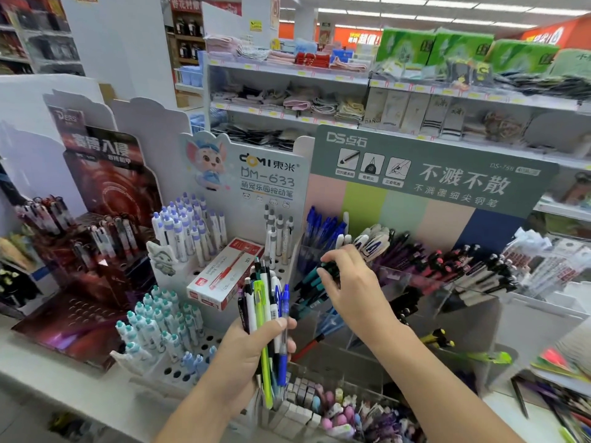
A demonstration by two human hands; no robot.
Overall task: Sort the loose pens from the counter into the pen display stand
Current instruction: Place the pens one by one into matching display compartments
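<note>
Head view: shop aisle, white counter (80, 388). Left hand (246, 353) grips a plastic pen bundle (267, 318) above it; right hand (348, 292) pinches teal pens (311, 276) in the clear acrylic stand (425, 302), shelves (287, 71) behind.

Two bare forearms, no sleeves; left grip (252, 350), right grip (348, 282) ungloved.

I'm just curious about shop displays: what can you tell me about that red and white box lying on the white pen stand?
The red and white box is a long, flat carton, seemingly cardboard, with a white face, red ends and a picture of a red pen printed along it. It lies tilted across the holed white pen stand, closed as far as can be seen. Purple-capped pens stand behind it, teal-capped pens in front. Neither hand touches it.
</note>
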